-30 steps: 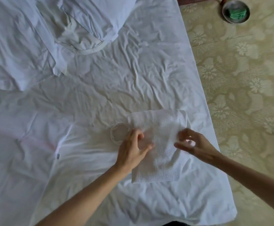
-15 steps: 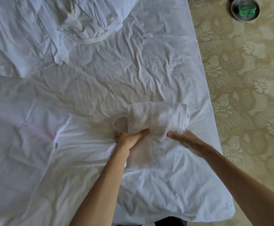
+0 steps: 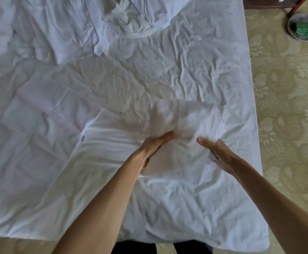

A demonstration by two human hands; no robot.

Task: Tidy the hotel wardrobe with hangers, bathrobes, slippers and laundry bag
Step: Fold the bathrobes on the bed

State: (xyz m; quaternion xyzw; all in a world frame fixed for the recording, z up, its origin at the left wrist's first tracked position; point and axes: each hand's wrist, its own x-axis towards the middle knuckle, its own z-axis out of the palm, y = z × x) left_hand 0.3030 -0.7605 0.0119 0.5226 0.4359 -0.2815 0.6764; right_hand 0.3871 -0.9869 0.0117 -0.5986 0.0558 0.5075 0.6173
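Gripping the folded bathrobe (image 3: 184, 136) on the bed (image 3: 113, 180), left hand (image 3: 154, 146) and right hand (image 3: 216, 151); I judge folding nearly done, wardrobe steps left.

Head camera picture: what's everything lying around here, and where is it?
Folded waffle-weave cloth: one, white, on the bed near its right edge, held at both sides.
Bed sheet: one, white, wrinkled, covering the bed.
Crumpled linen: a pile, white, far end of the bed.
Bowl: one, grey with something green inside, on the floor top right.
Carpet: beige, floral, right of the bed.
Hands: left hand and right hand, gripping the cloth's sides.
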